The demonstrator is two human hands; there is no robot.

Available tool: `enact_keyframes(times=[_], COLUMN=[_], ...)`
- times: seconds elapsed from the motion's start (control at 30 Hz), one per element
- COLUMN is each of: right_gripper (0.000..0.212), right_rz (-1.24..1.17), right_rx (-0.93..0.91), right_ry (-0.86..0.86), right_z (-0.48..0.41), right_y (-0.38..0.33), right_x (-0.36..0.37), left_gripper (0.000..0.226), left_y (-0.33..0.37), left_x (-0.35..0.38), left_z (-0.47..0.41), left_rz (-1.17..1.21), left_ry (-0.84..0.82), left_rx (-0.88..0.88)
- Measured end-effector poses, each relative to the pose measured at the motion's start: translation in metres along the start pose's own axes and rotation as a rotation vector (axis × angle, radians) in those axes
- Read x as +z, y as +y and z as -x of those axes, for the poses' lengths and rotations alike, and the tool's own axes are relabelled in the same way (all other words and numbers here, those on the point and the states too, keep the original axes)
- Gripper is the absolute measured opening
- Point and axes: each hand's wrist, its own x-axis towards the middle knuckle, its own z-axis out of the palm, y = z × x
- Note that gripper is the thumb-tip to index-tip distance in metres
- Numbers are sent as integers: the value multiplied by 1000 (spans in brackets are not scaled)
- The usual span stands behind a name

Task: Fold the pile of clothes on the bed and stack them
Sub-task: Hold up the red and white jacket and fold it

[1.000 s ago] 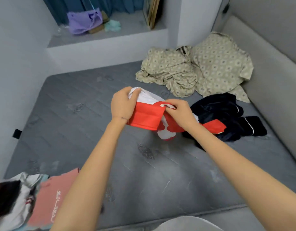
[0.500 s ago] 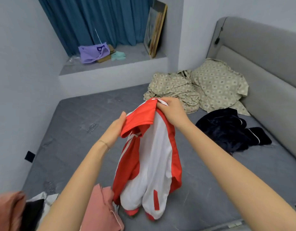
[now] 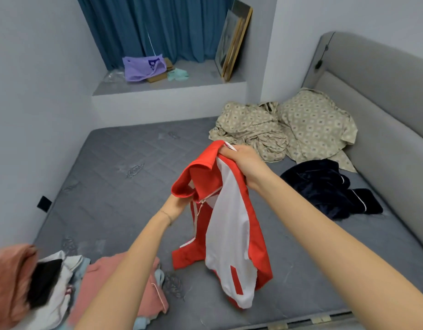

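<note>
From my remote seat I see the right hand (image 3: pixel 243 160) raised over the middle of the bed (image 3: pixel 124 186), its fingers curled tight round the top edge of the red and white jacket (image 3: pixel 229 222), which hangs from that grip in a long drape. The jacket's lower end comes down to the grey mattress close to the near edge, and a red sleeve sticks out to the left near the bottom. The left hand (image 3: pixel 176 207) is lower and reaches up under the folded red collar, touching it from beneath (its fingertips go behind the cloth, so I cannot tell whether they pinch it or only press against it). A zip line runs down the front just beside that hand. At the lower left of the bed lies a loose heap of clothes (image 3: pixel 55 282), with a pink garment (image 3: pixel 105 277) on its right side, partly under my view of the left forearm. To the right of the jacket, well apart from it, a dark navy garment (image 3: pixel 324 189) lies crumpled on the mattress. Beyond that, beige patterned bedding (image 3: pixel 284 129) is bunched against the grey padded headboard (image 3: pixel 372 75). At the far end a raised ledge (image 3: pixel 170 91) carries a purple bag (image 3: pixel 143 67) and leaning picture frames (image 3: pixel 231 41), with a teal curtain (image 3: pixel 158 27) behind.
</note>
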Motion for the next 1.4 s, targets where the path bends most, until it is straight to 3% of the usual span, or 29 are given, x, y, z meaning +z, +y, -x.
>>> enact_keyframes(times=[0.37,0.47,0.57,0.63,0.7,0.83,1.0,1.2,1.4], right_gripper=[16,40,34,33,31,35,38,45,43], right_rz=[-1,78,136,182,222,365,508,495,616], right_rx=[36,21,-15,-26,-43,-156,-239,-354,-515], right_ry=[168,194,209,244,289,311,283,332,368], right_z=[3,6,9,8,9,9,5,7,17], right_y=[15,21,26,29,31,31,28,26,22], right_x=[-83,-93,-101,-107,-110,-111,-114,-112,-103], left_gripper=[17,17,9,29,32,30,37,48,29], left_y=[20,31,37,36,35,31,32,41,44], left_x=[-16,-13,-9,-8,-6,3,4,2,-4], left_z=[4,1,-1,-2,-2,-7,-13,-14,-2], left_rz=[147,184,209,192,40,-279,-368,-444,-513], left_ry=[-62,6,-9,-72,-83,103,250,369,458], left_rx=[23,76,129,140,176,323,358,408,412])
